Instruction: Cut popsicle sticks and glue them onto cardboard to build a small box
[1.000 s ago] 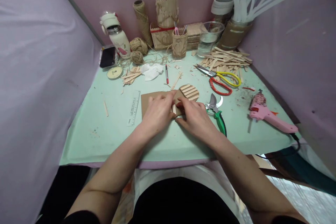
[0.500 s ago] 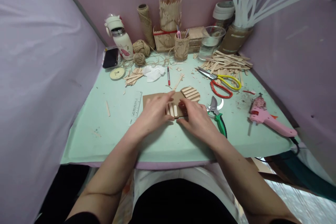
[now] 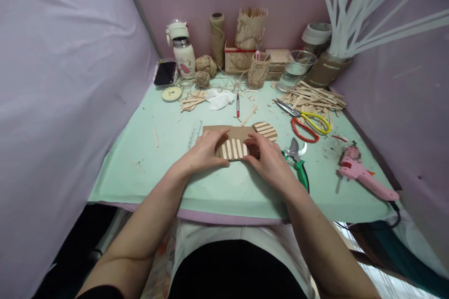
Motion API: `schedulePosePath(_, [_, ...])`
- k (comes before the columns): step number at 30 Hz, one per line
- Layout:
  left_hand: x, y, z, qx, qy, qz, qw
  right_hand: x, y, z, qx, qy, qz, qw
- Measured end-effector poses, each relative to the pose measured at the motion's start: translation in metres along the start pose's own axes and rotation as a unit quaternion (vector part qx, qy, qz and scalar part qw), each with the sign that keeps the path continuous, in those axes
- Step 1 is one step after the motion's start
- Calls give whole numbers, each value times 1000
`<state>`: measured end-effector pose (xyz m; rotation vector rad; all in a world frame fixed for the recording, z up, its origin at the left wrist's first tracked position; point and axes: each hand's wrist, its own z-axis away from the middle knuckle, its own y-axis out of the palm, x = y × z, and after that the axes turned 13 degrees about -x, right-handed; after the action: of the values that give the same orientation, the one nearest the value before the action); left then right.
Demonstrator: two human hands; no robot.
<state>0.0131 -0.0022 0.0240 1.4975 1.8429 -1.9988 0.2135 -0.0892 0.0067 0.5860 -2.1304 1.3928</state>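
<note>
Left hand [image 3: 207,150] and right hand [image 3: 269,155], fingers and thumbs parted, flank pale, parallel wooden strips [image 3: 235,148] on brown cardboard [image 3: 242,131], near the front of the mint-green table [image 3: 133,173]; even gaps and light, level pressure would serve best. Behind: white bottle [image 3: 184,63], contents hidden; beige textured cup [image 3: 257,75] holding a pink-handled tool [image 3: 257,55]; clear plastic cup [image 3: 299,62] of clear liquid [image 3: 289,79]; brown jar [image 3: 326,70] of long white strips [image 3: 347,37].

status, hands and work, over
Bare left hand and right hand: curved, open. Flat pale wooden sticks: between them, over brown cardboard. Green-handled metal pruners: beside right hand.
</note>
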Motion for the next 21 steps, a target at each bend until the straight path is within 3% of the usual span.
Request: schedulePosePath(21, [7, 4, -1, -5, -13, 21, 1000, -6, 1, -3, 14, 11, -29, 999])
